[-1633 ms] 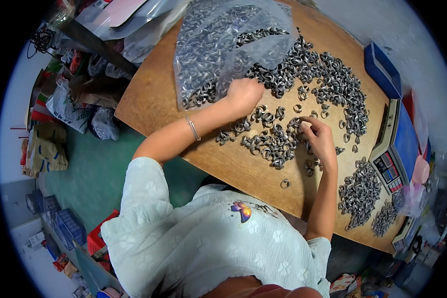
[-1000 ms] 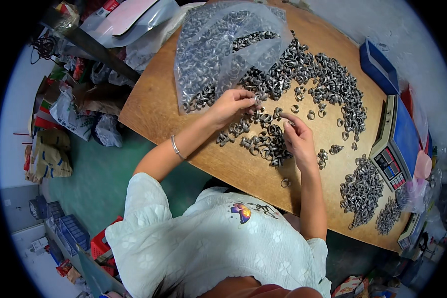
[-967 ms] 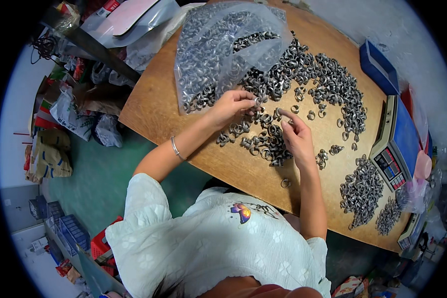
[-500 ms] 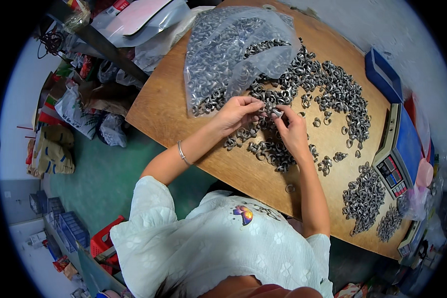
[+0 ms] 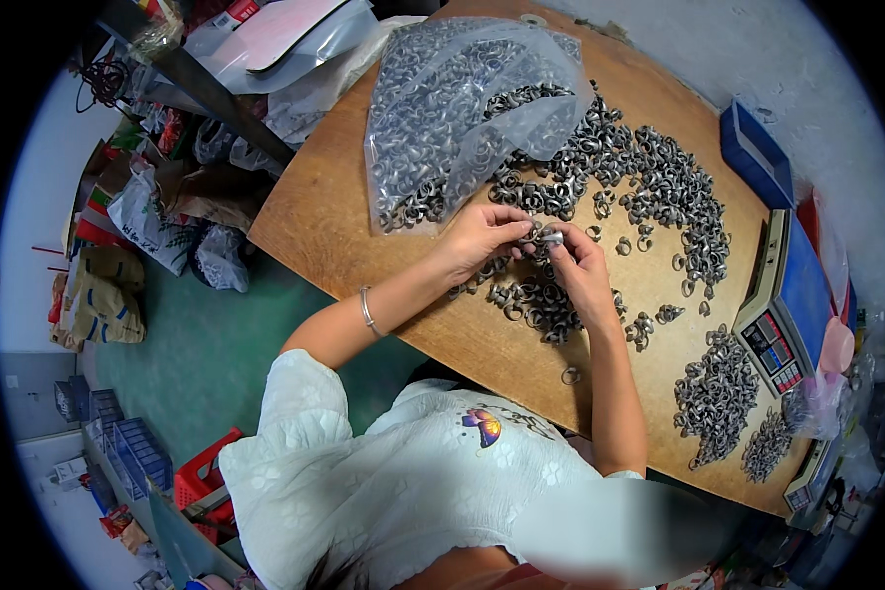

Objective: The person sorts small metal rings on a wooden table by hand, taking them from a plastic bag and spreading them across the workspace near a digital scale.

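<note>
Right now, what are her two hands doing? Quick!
Left hand: fingers curled, pinching a small metal ring together with the other hand.
Right hand: fingertips closed on the same ring, above the loose rings on the wooden table.

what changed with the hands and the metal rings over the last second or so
The right hand moved left from the loose grey metal rings to meet the left hand; both now pinch one small ring between their fingertips. The clear plastic bag of rings, the wooden table and the blue weighing scale stayed put.
</note>
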The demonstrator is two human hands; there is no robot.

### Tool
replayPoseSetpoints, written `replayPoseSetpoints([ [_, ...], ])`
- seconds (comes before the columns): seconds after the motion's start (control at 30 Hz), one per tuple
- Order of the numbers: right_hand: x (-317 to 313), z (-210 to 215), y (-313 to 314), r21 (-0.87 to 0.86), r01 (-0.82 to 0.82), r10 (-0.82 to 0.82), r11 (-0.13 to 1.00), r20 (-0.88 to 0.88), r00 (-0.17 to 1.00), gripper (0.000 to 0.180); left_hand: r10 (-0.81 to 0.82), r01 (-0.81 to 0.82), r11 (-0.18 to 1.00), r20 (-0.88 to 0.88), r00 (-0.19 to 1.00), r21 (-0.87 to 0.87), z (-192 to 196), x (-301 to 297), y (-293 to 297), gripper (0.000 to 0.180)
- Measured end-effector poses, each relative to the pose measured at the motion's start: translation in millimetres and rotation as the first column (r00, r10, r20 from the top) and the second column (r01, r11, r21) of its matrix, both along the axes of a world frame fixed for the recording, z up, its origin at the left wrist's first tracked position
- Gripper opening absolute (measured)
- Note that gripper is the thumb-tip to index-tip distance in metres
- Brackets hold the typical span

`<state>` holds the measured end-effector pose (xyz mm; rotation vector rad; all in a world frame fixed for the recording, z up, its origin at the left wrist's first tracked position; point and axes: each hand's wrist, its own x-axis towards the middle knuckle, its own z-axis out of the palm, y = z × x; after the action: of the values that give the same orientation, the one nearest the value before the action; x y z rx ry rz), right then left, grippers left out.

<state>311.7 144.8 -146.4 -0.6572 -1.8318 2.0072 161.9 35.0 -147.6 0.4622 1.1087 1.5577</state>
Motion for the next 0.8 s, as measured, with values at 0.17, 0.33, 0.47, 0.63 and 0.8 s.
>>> replayPoseSetpoints([
  [0.17, 4, -3, 5, 0.148, -0.02, 0.017, 0.989, 0.019, 1.0, 0.015, -0.007, 0.015, 0.999, 0.147, 0.989, -0.052, 5, 2, 0, 0.024],
  [0.33, 12, 10, 13, 0.092, -0.093, 0.086, 0.991, 0.082, 0.993, 0.013, -0.056, 0.058, 0.998, -0.045, 0.997, 0.023, 16, 12, -1, 0.028],
  [0.47, 13, 19, 17, 0.091, -0.145, 0.127, 0.985, 0.18, 0.975, 0.013, 0.071, 0.022, 0.988, -0.572, 0.817, 0.155, 8, 16, 1, 0.027],
  [0.63, 15, 24, 15, 0.109, -0.132, 0.116, 0.985, 0.142, 0.983, 0.012, 0.281, 0.04, 0.941, -0.842, 0.46, 0.336, 16, 30, 1, 0.028],
  [0.8, 24, 17, 22, -0.225, -0.175, 0.182, 0.959, 0.01, 0.983, 0.011, 0.07, -0.008, 0.979, -0.305, 0.95, 0.202, 6, 31, 4, 0.023],
])
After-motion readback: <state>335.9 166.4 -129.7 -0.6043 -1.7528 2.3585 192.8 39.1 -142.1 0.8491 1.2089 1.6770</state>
